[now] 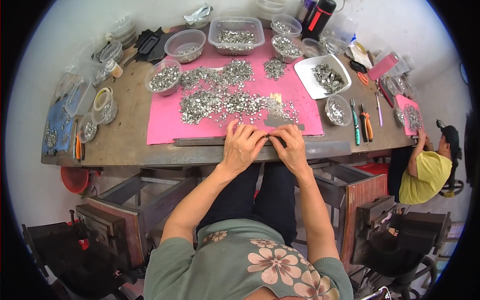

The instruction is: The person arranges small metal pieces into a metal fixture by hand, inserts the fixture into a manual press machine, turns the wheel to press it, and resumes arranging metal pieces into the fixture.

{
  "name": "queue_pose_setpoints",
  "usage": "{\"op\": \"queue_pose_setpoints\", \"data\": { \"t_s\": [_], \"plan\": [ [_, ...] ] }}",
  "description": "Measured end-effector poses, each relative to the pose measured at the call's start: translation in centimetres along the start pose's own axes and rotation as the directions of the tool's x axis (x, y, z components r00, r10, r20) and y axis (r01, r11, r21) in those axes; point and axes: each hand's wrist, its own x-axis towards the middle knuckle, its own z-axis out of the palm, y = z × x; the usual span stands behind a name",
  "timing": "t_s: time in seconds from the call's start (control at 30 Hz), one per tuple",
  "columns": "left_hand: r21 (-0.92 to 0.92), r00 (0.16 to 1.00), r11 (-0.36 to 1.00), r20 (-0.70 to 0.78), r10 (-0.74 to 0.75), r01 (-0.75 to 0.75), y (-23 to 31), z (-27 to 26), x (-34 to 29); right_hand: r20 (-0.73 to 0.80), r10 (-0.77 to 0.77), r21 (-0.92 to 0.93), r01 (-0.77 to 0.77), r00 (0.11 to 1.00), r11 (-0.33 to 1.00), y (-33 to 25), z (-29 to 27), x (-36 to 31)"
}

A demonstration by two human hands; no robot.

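Observation:
My left hand (242, 144) and my right hand (291, 145) meet at the near edge of the bench, both closed in a pinch. A tiny dark piece (267, 136) sits between their fingertips; its exact kind is too small to make out. Just beyond my fingers, loose small silvery metal parts (220, 104) lie heaped on a pink mat (162, 117). Close to my right fingertips are a pile of thin pale pins (275, 107) and a flat grey strip (280, 122). A long dark metal bar (200, 142) runs along the mat's near edge, partly behind my left hand.
Plastic tubs (236, 42) and bowls (164, 77) of metal parts stand at the back, with a white tray (322, 75) at right. A green-handled brush (355, 122) and orange-handled pliers (368, 125) lie right. A person in yellow (432, 172) sits at far right.

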Motion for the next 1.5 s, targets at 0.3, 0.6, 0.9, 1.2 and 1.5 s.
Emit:
{"op": "queue_pose_setpoints", "data": {
  "t_s": [0.3,0.6,0.9,1.2,1.5],
  "plan": [
    [-0.005,1.0,1.0,-0.008,-0.002,0.002,0.1,0.0,0.2,-0.007,0.093,0.035,-0.093,0.996,0.995,0.7,1.3,0.0],
    [-0.005,1.0,1.0,-0.017,-0.003,0.002,0.2,-0.2,0.0,-0.038,0.101,-0.035,-0.102,0.994,0.994,-0.3,1.7,-0.3],
    [-0.01,0.989,0.995,-0.105,-0.1,0.1,-2.2,-6.0,-1.7,-0.031,0.173,0.07,-0.17,0.985,0.983,0.3,1.5,-0.4],
    [0.335,0.972,0.913,-0.047,-0.229,0.231,-7.6,-11.6,-6.9,-0.046,0.144,0.102,-0.138,0.989,0.985,0.5,1.6,-0.2],
    [0.11,0.984,0.979,0.02,-0.174,0.171,-2.5,-15.9,-3.5,-0.186,0.182,0.148,-0.156,0.966,0.977,0.7,1.7,-0.9]
  ]
}}
